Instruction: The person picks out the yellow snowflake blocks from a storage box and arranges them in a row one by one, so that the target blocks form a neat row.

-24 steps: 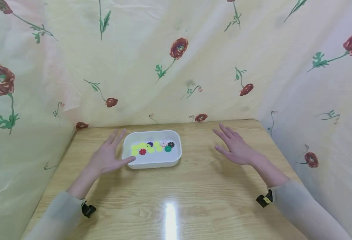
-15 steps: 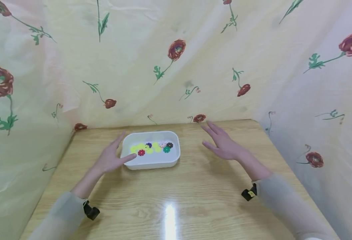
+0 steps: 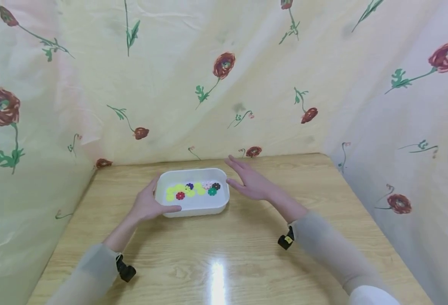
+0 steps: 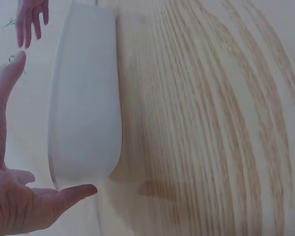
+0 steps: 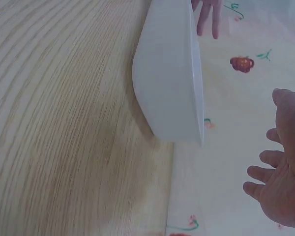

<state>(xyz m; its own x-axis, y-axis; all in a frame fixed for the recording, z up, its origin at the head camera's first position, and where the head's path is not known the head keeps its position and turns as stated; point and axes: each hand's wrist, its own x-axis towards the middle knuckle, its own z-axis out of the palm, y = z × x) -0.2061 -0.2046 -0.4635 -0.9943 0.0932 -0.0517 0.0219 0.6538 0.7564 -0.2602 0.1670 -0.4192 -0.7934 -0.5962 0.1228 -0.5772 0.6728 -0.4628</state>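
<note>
A white rectangular plastic tray (image 3: 197,213) sits on the wooden table, holding small flower-shaped discs. Several are yellow; among them are a red disc (image 3: 180,195), a green disc (image 3: 212,192), a dark disc (image 3: 216,186), a purple disc (image 3: 189,186) and a pink disc (image 3: 207,185). My left hand (image 3: 149,205) is spread at the tray's left end, its thumb out along the front rim; whether it touches cannot be made out. My right hand (image 3: 252,184) is close to the right end with extended fingers, and the right wrist view shows a gap to the tray (image 5: 167,73).
The wooden table (image 3: 258,258) extends in front and to both sides of the tray. A floral cloth (image 3: 170,84) hangs behind the table and along both sides. A small black camera (image 3: 126,271) is strapped at the left wrist, another camera (image 3: 285,241) at the right.
My right hand has moved left, from well out on the right to beside the tray's right end. My left hand has shifted slightly right, closer around the left end. The tray stays in place.
</note>
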